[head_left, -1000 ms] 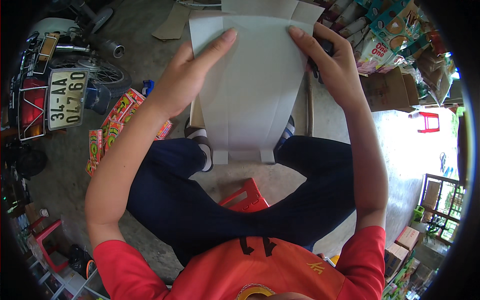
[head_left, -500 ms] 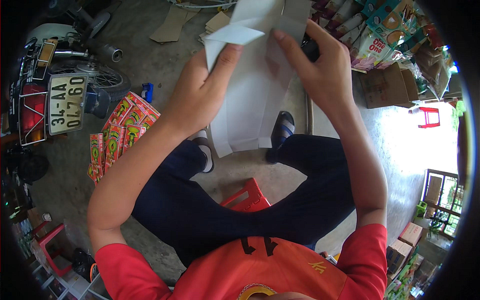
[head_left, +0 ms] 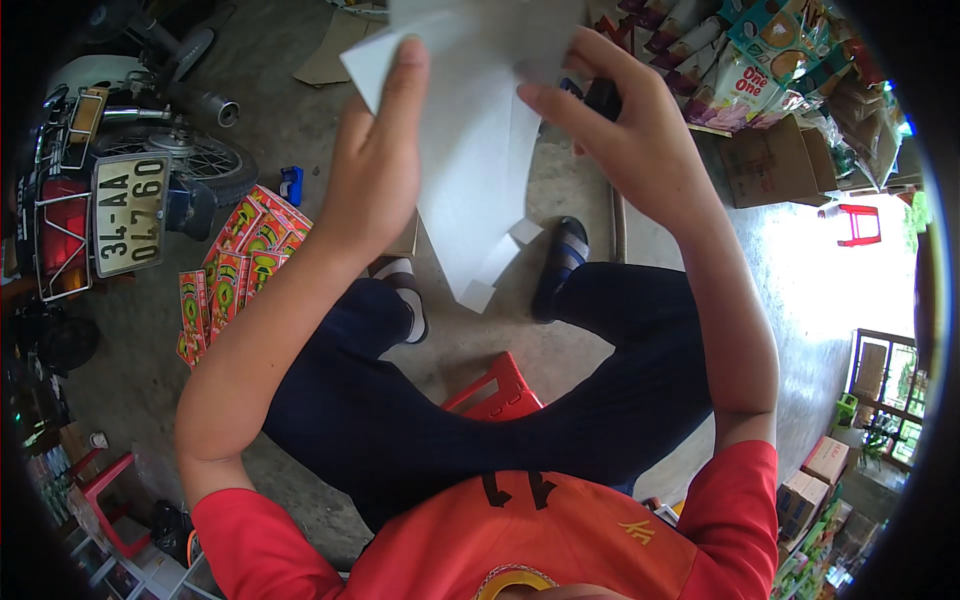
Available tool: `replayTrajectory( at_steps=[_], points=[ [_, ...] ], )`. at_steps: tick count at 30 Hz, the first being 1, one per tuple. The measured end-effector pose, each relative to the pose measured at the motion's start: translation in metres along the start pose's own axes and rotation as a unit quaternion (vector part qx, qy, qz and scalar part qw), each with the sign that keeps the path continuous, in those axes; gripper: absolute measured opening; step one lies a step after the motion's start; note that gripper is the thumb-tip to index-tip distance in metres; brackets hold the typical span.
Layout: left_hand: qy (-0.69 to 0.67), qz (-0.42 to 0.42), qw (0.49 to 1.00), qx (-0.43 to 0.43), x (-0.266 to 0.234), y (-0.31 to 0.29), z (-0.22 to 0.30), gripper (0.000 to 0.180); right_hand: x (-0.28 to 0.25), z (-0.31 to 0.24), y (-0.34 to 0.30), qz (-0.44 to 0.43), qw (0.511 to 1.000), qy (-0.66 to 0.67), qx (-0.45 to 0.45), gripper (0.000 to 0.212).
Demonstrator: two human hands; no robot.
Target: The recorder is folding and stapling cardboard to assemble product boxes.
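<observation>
A pale, creased sheet of thin cardboard, like an unfolded carton with small end flaps, hangs between my hands above the floor. Its upper part is blurred and runs out of the picture. My left hand grips the left side, thumb on top of a folded white flap and fingers hidden behind. On the right edge, my right hand holds the cardboard between the thumb and the fingers, which are partly hidden. The lower end, with its small tabs, dangles above my sandalled feet.
Red printed flat packs lie in a pile at the left, near a blue tape dispenser. Beyond them stands a motorbike. A red stool shows between my legs. Packaged goods and a cardboard box stand at the far right.
The cardboard has moved left and slightly up, and its lower end has turned so the tabs slant. Both hands have shifted left with it, the left thumb now higher on the flap.
</observation>
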State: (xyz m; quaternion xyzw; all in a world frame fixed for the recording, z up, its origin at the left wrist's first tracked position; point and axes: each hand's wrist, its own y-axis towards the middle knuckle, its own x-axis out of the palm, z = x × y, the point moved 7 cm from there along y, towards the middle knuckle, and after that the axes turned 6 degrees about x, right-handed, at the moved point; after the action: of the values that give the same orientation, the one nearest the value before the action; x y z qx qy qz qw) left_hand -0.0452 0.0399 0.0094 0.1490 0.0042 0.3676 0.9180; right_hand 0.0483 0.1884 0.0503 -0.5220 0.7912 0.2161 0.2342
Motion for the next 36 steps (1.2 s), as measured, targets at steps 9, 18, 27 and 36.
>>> replayTrajectory(
  at_steps=[9, 18, 27, 36],
  points=[
    [0.052, 0.032, 0.998, -0.002, 0.003, -0.007, 0.003, 0.063, 0.005, -0.016, -0.011, -0.009, 0.999, 0.015, -0.04, 0.075],
    [-0.016, 0.019, 1.0, 0.015, -0.003, -0.002, 0.014, 0.059, -0.006, -0.022, -0.009, 0.06, 0.997, -0.011, -0.054, 0.053],
    [-0.075, 0.046, 0.995, -0.049, -0.004, -0.007, 0.0, 0.06, -0.023, 0.003, -0.001, 0.107, 0.988, -0.095, -0.058, 0.034],
    [0.058, -0.024, 0.995, 0.071, 0.02, -0.015, 0.012, 0.048, -0.001, -0.026, -0.021, 0.274, 0.875, -0.317, -0.242, 0.024]
  ],
)
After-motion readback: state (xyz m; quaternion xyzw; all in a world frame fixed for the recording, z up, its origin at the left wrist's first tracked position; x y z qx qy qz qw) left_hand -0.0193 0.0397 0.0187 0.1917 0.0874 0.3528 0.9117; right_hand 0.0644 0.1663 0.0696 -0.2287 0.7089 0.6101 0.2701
